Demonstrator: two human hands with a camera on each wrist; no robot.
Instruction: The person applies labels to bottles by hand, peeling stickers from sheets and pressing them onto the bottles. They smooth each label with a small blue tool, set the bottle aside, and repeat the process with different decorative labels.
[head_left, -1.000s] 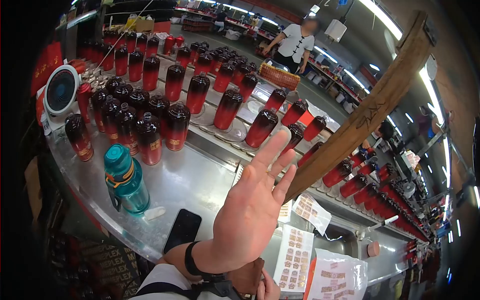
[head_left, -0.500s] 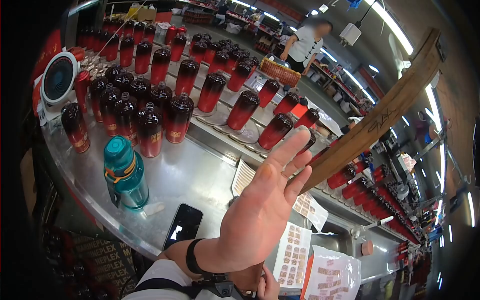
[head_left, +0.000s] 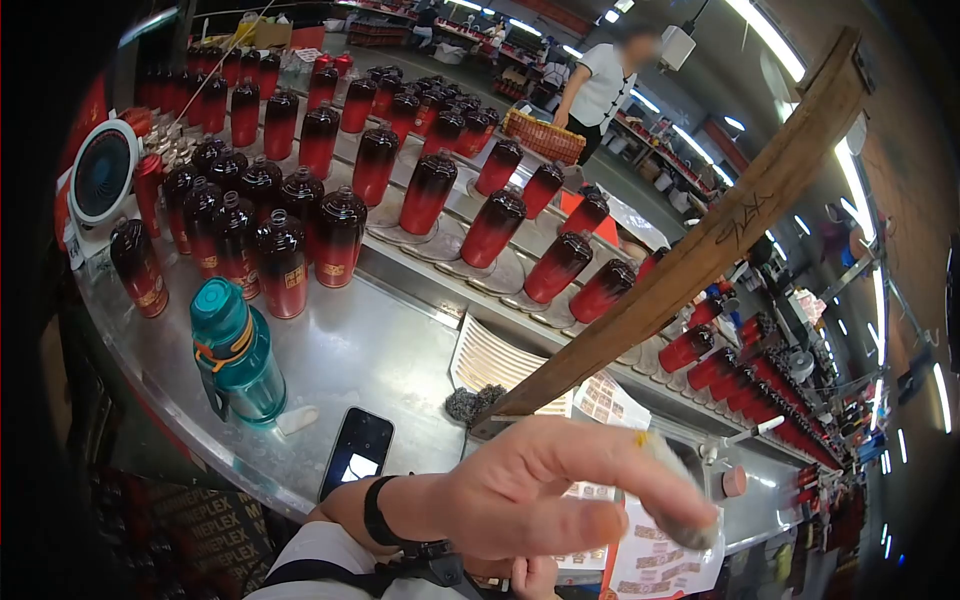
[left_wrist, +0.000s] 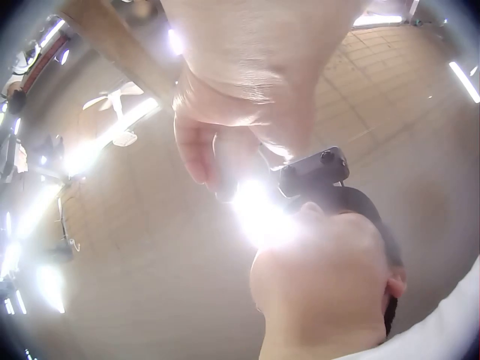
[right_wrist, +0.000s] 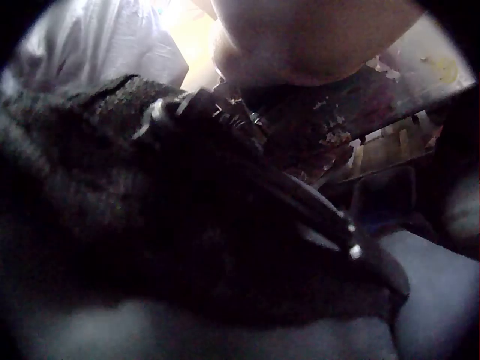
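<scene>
R hand (head_left: pixel 535 578) low, grip can't tell; L hand (head_left: pixel 540 490) loosely bent, apparently nothing in it, nr sticker sheet (head_left: pixel 650 572) on bench (head_left: pixel 345 335), so a low, quick sweep could drag it, & overreach could topple red bottles (head_left: pixel 560 268) beyond.

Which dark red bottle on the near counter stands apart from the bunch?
The leftmost bottle, in front of the white fan. A gap separates it from the bunch, whose bottles crowd close together.
</scene>
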